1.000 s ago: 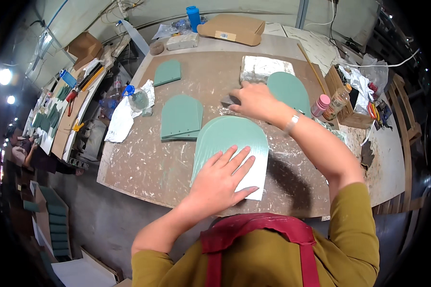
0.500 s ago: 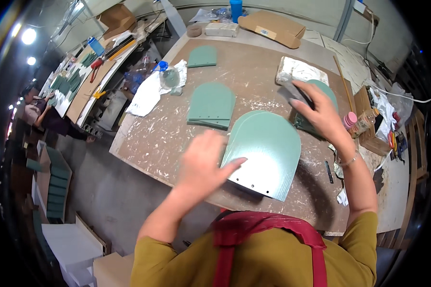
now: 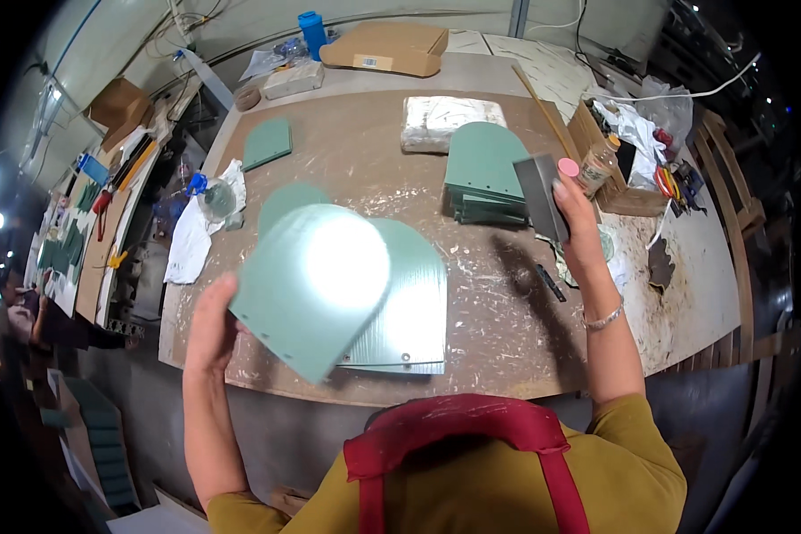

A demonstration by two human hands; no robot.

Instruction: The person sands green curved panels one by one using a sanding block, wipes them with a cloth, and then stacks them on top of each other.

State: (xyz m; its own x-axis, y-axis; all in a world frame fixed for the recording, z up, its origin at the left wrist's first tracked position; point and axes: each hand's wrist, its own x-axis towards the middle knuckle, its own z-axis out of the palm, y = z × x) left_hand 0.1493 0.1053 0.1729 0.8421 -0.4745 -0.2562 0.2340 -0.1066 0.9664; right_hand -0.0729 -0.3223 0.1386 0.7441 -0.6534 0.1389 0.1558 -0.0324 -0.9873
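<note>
My left hand [image 3: 211, 325] grips the left edge of a green arch-topped panel [image 3: 276, 289], raised and tilted, with bright glare on it. Below and to its right, another green panel [image 3: 418, 298] with holes along its straight edge lies on the table. My right hand [image 3: 576, 214] is closed round a flat grey rectangular block [image 3: 539, 196], held up beside a stack of green panels [image 3: 485, 165]. Part of a further green panel [image 3: 287, 200] shows behind the raised one. Smaller arched pieces [image 3: 269, 142] lie at the far left.
A white wrapped block [image 3: 436, 123] sits behind the stack. Bottles [image 3: 601, 165] and a cardboard box [image 3: 636, 200] stand at the right; a black knife-like tool [image 3: 550, 283] lies nearer. A clear bottle [image 3: 215, 200] and white cloth [image 3: 187, 249] are at the left edge.
My left hand has taken hold of the top panel and lifted it leftward off the one below. My right hand, still with the grey block, has moved nearer to me, off the right stack. The view has turned right.
</note>
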